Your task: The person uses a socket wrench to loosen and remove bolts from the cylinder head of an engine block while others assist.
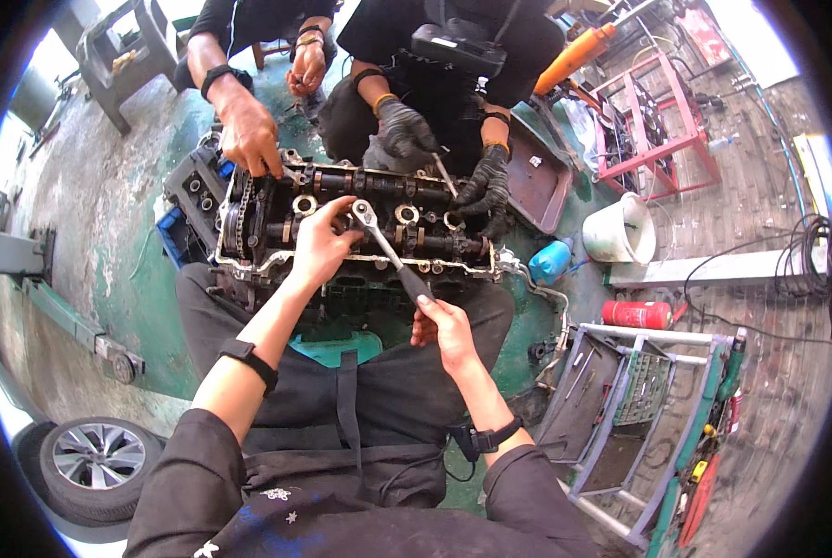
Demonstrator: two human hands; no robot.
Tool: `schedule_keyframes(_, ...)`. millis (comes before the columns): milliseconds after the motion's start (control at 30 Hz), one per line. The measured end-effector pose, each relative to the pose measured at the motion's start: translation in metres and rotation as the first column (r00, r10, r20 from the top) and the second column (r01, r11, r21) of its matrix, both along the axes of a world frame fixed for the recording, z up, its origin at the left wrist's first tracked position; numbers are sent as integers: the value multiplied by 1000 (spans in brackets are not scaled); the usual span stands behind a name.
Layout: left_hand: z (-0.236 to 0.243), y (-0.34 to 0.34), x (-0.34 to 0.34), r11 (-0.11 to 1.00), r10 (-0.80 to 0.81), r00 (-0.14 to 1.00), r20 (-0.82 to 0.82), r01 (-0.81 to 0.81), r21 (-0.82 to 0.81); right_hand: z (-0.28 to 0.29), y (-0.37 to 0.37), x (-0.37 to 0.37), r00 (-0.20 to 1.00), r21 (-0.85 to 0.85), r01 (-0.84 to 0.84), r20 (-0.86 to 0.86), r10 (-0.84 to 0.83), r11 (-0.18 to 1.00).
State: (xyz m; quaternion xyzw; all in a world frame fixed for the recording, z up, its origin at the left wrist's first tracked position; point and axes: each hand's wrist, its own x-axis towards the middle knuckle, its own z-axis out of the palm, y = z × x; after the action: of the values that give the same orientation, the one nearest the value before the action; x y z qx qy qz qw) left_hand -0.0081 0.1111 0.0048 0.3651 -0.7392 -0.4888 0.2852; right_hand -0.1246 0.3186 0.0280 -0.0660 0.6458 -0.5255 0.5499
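Observation:
An engine cylinder head (286, 262) with camshafts lies in front of my knees. Over its near side, a ratchet wrench (390, 244) slants with its round metal head far left and its black handle toward me. My right hand (446, 333) is closed on the handle's end, thumb on top. Beside the ratchet's head, my left hand (321, 246) has its thumb and fingers curled in; what lies between them is hidden. Across the engine, one co-worker's bare hand (249, 135) touches the timing-chain end. Another's gloved hands (405, 130) hold a thin metal tool (445, 175) over the right part.
A grey tray (539, 172) sits behind the engine's right end. Farther right are a white bucket (619, 230), a red fire extinguisher (637, 314) and a metal tool cart (611, 409). A wheel (98, 460) lies at lower left, near a green lift arm (67, 312).

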Motion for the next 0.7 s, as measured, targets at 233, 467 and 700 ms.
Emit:
schedule_keyframes(233, -21, -10, -8, 992, 99, 995, -27, -101, -76, -1, -8, 54, 991, 20, -52, 123, 49, 998)
schedule_keyframes(467, -27, -19, -13, 997, -71, 995, -68, 69, -28, -7, -46, 113, 969, -54, -184, 160, 191, 981)
schedule_keyframes(700, -20, -22, -8, 991, -91, 995, -30, 88, -99, -6, -19, 70, 973, 42, -196, 135, 189, 980)
